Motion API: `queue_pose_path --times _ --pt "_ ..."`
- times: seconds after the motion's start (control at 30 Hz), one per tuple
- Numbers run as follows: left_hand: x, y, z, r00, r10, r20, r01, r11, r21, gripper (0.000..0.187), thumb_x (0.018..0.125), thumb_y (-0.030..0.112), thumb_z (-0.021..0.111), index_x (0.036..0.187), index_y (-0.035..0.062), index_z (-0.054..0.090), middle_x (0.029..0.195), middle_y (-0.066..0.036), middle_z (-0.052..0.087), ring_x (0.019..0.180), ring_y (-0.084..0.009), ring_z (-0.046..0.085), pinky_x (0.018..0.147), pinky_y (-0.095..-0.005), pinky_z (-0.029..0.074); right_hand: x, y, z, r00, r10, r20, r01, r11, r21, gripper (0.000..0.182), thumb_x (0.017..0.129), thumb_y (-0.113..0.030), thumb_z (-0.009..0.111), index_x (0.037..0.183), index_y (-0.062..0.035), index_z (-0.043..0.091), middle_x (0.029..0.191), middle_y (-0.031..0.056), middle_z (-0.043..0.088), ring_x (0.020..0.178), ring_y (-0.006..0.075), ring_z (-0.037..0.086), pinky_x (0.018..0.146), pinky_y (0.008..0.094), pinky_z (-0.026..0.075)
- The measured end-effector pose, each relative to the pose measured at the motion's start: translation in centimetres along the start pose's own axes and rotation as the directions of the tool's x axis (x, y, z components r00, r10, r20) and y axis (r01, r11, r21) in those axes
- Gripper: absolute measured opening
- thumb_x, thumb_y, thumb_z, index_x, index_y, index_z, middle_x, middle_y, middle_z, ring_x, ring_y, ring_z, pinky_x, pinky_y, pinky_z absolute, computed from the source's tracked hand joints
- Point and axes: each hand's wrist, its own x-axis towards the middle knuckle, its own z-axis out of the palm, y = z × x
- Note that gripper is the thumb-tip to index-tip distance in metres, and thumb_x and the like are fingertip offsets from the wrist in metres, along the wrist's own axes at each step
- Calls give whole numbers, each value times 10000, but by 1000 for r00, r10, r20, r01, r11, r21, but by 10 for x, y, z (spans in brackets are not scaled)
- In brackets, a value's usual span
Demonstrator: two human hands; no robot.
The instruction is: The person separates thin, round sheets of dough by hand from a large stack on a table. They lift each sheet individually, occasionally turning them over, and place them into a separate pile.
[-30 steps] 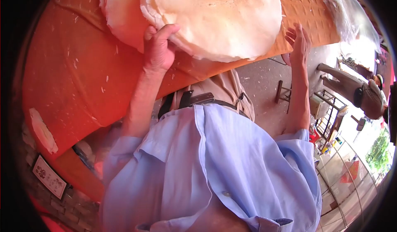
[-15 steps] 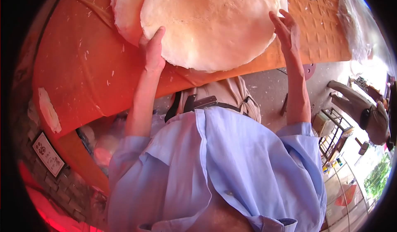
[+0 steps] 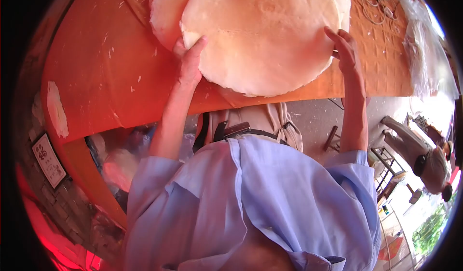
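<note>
The round sheet (image 3: 260,34), pale and wide, lies over the orange-covered worktop (image 3: 96,58), its near edge close to the worktop's front. At its left edge, the left hand (image 3: 190,63) appears to pinch the rim, thumb on top and the other fingers mostly hidden. At its right edge, the right hand (image 3: 348,53) is bent, with one fingertip over the rim; whether the rest press from below, I cannot tell.

A second sheet (image 3: 165,17) shows partly beneath the round sheet, to its left. To the right of the round sheet are a loose cord (image 3: 378,5) and, farther out, clear plastic (image 3: 422,49).

The round sheet looks light for its breadth, soft and likely to sag if held at one point. Its thin, ragged rim could tear or crumble, so opposite sides seem the best hold, thumbs lightly above and flat fingers supporting well underneath.
</note>
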Motion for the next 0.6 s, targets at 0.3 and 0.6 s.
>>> queue_pose_path --times 0.3,0.6 --pt "29 45 -89 992 116 56 -118 993 25 423 782 95 738 1158 0 569 1058 -72 651 932 -152 632 819 -304 527 -50 -12 80 994 -27 109 11 989 146 224 831 -214 717 862 -25 600 733 16 605 655 104 586 584 247 470" --pt "16 139 -366 990 23 -136 8 975 221 478 860 65 669 1297 -15 493 1197 -123 614 1058 -210 622 895 -347 531 -100 -71 346 863 -161 479 53 971 231 227 813 -158 683 931 19 604 800 56 645 691 126 603 567 254 456"
